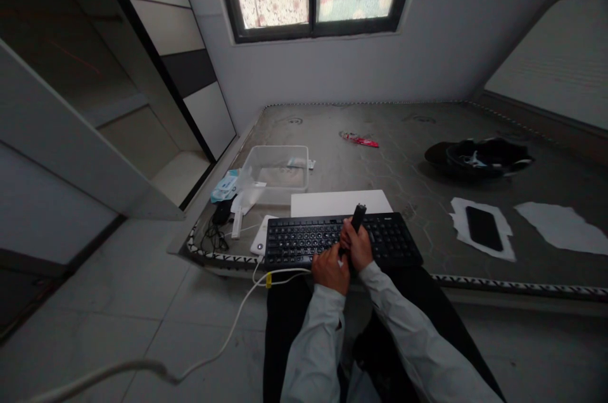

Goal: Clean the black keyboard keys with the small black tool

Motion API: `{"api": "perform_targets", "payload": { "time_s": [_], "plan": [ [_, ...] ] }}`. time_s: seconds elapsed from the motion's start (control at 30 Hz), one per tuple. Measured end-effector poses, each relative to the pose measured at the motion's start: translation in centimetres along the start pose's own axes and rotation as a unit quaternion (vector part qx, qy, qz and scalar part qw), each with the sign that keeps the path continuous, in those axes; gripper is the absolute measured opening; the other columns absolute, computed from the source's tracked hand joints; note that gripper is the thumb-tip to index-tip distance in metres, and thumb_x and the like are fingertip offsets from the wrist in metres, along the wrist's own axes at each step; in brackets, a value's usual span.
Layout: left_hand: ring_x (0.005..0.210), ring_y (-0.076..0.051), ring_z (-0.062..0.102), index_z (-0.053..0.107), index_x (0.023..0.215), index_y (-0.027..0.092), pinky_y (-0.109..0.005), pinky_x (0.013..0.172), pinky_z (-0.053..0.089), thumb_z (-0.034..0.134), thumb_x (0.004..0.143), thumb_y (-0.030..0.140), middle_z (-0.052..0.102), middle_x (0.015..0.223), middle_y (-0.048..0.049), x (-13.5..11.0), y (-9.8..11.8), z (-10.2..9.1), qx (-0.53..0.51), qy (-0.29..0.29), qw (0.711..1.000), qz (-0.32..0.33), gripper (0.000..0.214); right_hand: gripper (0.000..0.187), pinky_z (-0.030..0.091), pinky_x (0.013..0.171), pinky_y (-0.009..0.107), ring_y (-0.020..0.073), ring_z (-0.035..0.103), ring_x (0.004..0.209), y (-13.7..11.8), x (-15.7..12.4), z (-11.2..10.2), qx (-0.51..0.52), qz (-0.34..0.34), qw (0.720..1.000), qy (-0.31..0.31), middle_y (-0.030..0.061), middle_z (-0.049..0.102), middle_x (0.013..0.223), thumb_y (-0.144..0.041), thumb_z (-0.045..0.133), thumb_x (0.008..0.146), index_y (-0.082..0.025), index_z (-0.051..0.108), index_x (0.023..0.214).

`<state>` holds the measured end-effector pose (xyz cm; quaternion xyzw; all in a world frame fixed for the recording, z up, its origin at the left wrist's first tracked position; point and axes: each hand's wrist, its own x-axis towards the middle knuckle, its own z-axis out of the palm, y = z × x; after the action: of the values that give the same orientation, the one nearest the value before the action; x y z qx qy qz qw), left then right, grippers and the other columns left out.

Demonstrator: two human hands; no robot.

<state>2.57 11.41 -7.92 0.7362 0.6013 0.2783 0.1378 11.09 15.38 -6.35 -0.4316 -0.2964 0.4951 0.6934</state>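
My right hand (358,247) is closed around a short black stick-like object (360,216), whose blunt top end rises above the fingers. Its exact kind is too small to tell. My left hand (331,268) is also closed, pressed against the right hand near the object's lower end, which the fingers hide. Both hands are in front of a black keyboard (304,239) that lies along the front of the grey mattress, close to my knees. Part of its keys is covered by my hands. Behind the keyboard lies a white flat board (332,201).
A clear plastic box (274,191), blue packet (225,186), black mouse (222,213) and white device (259,237) are to the left. A white cable (228,333) crosses leftward. At right are a phone (483,229) on paper and a black cap (446,159); a red packet (363,140) lies farther back.
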Motion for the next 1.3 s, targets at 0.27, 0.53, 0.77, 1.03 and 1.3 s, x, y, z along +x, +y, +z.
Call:
{"api": "perform_targets", "payload": {
  "time_s": [0.27,0.53,0.77,1.03,1.3],
  "plan": [
    [0.08,-0.019,0.064,0.064,0.1,0.022,-0.031,0.072,0.039,0.059,0.079,0.023,0.07,0.083,-0.0034,0.0,-0.01,0.0,0.001,-0.01,1.0,-0.007,0.022,0.038,0.022,0.033,0.017,0.0042,0.025,0.035,0.01,0.0,-0.01,0.001,0.004,1.0,-0.002,-0.0114,0.032,0.045,-0.05,0.067,0.071,-0.021,0.042,0.072],
    [0.078,-0.018,0.064,0.063,0.097,0.023,-0.031,0.072,0.038,0.06,0.078,0.022,0.07,0.079,-0.0003,0.01,0.02,-0.05,0.003,-0.005,1.0,-0.003,0.02,0.036,0.023,0.033,0.017,0.0038,0.027,0.035,0.1,0.0,-0.13,0.009,0.006,1.0,-0.007,-0.0112,0.034,0.046,-0.048,0.067,0.072,-0.021,0.042,0.073],
    [0.079,-0.019,0.064,0.064,0.097,0.022,-0.03,0.072,0.038,0.06,0.078,0.023,0.07,0.081,-0.0015,-0.04,-0.15,0.27,-0.005,0.006,1.0,0.002,0.02,0.035,0.024,0.033,0.017,0.0041,0.027,0.035,0.2,0.03,-0.14,0.006,0.002,1.0,-0.006,-0.0114,0.032,0.046,-0.046,0.066,0.074,-0.021,0.042,0.073],
    [0.079,-0.019,0.064,0.063,0.099,0.022,-0.031,0.072,0.038,0.06,0.078,0.023,0.071,0.082,-0.0023,-0.06,-0.18,0.31,-0.01,0.005,1.0,0.003,0.021,0.036,0.022,0.033,0.017,0.0037,0.025,0.035,-0.15,-0.12,0.07,-0.003,0.003,1.0,-0.007,-0.0117,0.031,0.046,-0.047,0.066,0.073,-0.021,0.04,0.071],
    [0.081,-0.019,0.064,0.063,0.098,0.023,-0.031,0.073,0.037,0.06,0.078,0.023,0.071,0.082,-0.0015,-0.01,-0.19,0.33,-0.007,0.002,1.0,0.0,0.02,0.035,0.023,0.033,0.017,0.0038,0.026,0.035,0.21,0.05,-0.18,0.008,0.009,1.0,0.001,-0.0116,0.032,0.046,-0.046,0.067,0.072,-0.021,0.042,0.073]
  ]
}}
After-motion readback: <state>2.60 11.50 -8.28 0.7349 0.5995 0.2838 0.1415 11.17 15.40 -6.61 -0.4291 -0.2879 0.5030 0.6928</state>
